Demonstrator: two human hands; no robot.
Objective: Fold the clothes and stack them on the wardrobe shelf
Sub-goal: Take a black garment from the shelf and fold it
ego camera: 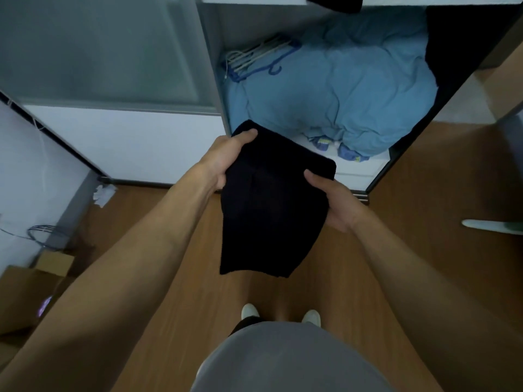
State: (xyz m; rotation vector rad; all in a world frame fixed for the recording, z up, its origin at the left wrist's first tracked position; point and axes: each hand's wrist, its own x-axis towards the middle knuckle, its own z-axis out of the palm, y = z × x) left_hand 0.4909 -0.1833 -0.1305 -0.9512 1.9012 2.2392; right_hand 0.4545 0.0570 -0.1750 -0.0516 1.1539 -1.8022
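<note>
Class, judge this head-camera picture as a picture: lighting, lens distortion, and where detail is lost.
Head view: dim, bluish, even light, no glare or hard shadows; wide-angle lens slants the wardrobe post and stretches the forearms; the dark folded garment, gripped by the left hand and right hand, is almost featureless black; frame slightly soft.

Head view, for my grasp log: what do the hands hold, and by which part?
A folded dark garment: the left hand grips its upper left edge, the right hand its right edge.
</note>
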